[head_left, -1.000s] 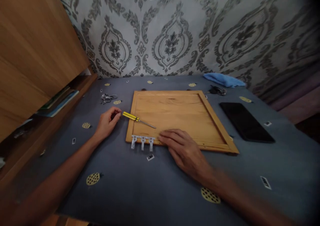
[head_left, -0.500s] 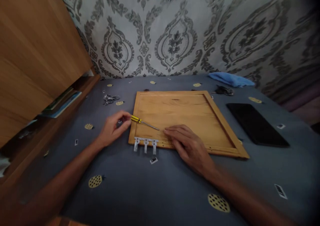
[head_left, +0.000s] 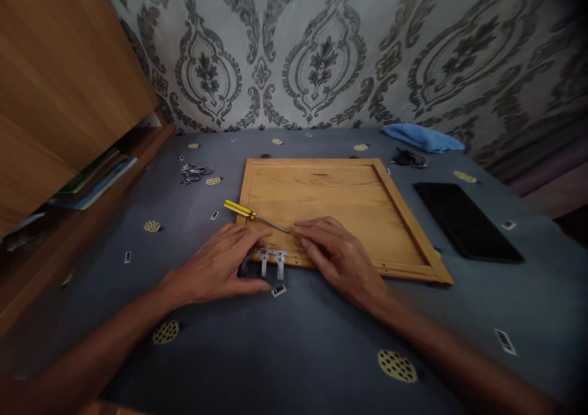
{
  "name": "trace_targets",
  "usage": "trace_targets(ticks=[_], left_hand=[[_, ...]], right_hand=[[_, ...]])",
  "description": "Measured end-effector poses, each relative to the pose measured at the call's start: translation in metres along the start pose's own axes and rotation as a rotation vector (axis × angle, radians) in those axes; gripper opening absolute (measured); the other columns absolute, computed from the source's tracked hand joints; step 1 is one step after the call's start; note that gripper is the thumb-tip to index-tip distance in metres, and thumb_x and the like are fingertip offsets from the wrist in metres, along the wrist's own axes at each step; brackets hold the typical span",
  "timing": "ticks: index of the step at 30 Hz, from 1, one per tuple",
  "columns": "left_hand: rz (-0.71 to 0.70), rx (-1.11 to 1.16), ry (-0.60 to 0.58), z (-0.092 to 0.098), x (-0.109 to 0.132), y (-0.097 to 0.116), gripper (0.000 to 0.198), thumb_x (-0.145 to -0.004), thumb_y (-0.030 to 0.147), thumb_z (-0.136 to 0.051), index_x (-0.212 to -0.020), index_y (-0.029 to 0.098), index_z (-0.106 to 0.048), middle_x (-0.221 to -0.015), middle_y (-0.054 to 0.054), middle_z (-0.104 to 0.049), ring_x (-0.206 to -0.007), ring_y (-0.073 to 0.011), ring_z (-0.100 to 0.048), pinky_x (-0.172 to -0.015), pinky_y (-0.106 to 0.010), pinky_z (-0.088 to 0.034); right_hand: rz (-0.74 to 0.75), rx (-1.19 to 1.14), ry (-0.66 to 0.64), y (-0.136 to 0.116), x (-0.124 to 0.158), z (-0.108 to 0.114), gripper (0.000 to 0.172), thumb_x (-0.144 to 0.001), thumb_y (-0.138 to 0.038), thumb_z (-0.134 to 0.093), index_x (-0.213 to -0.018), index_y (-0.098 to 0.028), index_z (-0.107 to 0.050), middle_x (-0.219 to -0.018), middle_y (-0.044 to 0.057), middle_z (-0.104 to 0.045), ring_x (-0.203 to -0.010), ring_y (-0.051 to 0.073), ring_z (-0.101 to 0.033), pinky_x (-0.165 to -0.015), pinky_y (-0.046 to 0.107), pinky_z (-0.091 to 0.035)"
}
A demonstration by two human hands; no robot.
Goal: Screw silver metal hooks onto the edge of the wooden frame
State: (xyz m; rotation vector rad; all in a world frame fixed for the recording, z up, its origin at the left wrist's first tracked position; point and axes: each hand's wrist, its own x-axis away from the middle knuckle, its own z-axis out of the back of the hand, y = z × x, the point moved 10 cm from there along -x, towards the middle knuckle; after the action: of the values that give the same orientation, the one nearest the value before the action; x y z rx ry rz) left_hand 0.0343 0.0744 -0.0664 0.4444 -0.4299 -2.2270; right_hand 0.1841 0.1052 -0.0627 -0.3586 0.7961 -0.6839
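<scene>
A yellow-handled screwdriver (head_left: 239, 208) lies across the left part of a framed wooden panel (head_left: 321, 188), its handle over the left edge and its tip by my right fingertips. My right hand (head_left: 342, 249) rests on the panel's near side, fingers stretched out; whether they touch the tip I cannot tell. My left hand (head_left: 215, 265) is open at the near left corner, thumb and fingers apart around a row of metal hooks (head_left: 280, 262) on the near edge. The leftmost hook is partly hidden behind the fingers.
A black tablet-like slab (head_left: 466, 222) lies right of the panel. Behind it are a blue cloth (head_left: 422, 138) and a dark coiled cable (head_left: 410, 159). Small wire-like metal pieces (head_left: 195, 173) lie at the back left. A wooden cabinet (head_left: 78, 65) stands on the left.
My left hand has let go of the screwdriver handle and moved down to the hooks, its fingers spreading. My right hand stays by the tip. The view has shifted slightly.
</scene>
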Motion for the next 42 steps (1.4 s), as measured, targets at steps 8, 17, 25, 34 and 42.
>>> trace_targets(ticks=[8, 17, 25, 34, 42], left_hand=[[0.043, 0.019, -0.028, -0.003, -0.001, -0.001, 0.055, -0.088, 0.040, -0.075, -0.131, 0.021, -0.047, -0.125, -0.012, -0.066, -0.115, -0.0320, -0.062, -0.096, -0.049, -0.052], [0.062, 0.041, -0.036, -0.002, -0.001, -0.001, 0.061, -0.088, 0.040, -0.076, -0.136, 0.022, -0.043, -0.123, -0.012, -0.066, -0.118, -0.0330, -0.061, -0.100, -0.052, -0.049], [0.068, 0.050, -0.042, -0.003, -0.001, -0.003, 0.050, -0.088, 0.041, -0.076, -0.124, 0.021, -0.047, -0.116, -0.009, -0.069, -0.110, -0.0290, -0.064, -0.095, -0.046, -0.050], [0.113, 0.121, -0.030, -0.002, -0.002, -0.007, 0.042, -0.087, 0.044, -0.077, -0.111, 0.023, -0.050, -0.110, -0.006, -0.067, -0.105, -0.0275, -0.063, -0.090, -0.044, -0.050], [0.172, 0.190, -0.001, -0.003, -0.001, -0.013, 0.047, -0.083, 0.045, -0.080, -0.109, 0.023, -0.048, -0.108, -0.005, -0.067, -0.102, -0.0264, -0.065, -0.090, -0.045, -0.051]], right_hand=[[-0.056, -0.008, -0.154, 0.008, -0.048, -0.044, 0.035, -0.094, -0.014, -0.058, -0.127, -0.019, -0.068, -0.110, 0.010, -0.075, -0.100, 0.025, -0.070, -0.083, 0.038, -0.056], [-0.083, -0.093, -0.279, 0.011, -0.075, -0.080, 0.047, -0.082, -0.011, -0.068, -0.126, -0.026, -0.068, -0.106, 0.005, -0.075, -0.090, 0.022, -0.069, -0.075, 0.031, -0.052], [-0.199, -0.405, 0.027, 0.022, -0.074, -0.027, 0.051, -0.090, -0.015, -0.055, -0.141, -0.022, -0.052, -0.087, -0.001, -0.057, -0.057, 0.012, -0.051, -0.052, 0.028, -0.046], [-0.178, -0.619, 0.033, -0.016, -0.065, 0.002, 0.031, -0.099, -0.051, -0.062, -0.104, -0.021, -0.054, -0.077, -0.004, -0.058, -0.058, 0.012, -0.061, -0.055, 0.028, -0.049], [-0.199, -0.556, -0.086, -0.024, -0.058, -0.014, 0.035, -0.099, -0.056, -0.058, -0.097, -0.021, -0.054, -0.072, -0.003, -0.060, -0.059, 0.013, -0.062, -0.054, 0.028, -0.049]])
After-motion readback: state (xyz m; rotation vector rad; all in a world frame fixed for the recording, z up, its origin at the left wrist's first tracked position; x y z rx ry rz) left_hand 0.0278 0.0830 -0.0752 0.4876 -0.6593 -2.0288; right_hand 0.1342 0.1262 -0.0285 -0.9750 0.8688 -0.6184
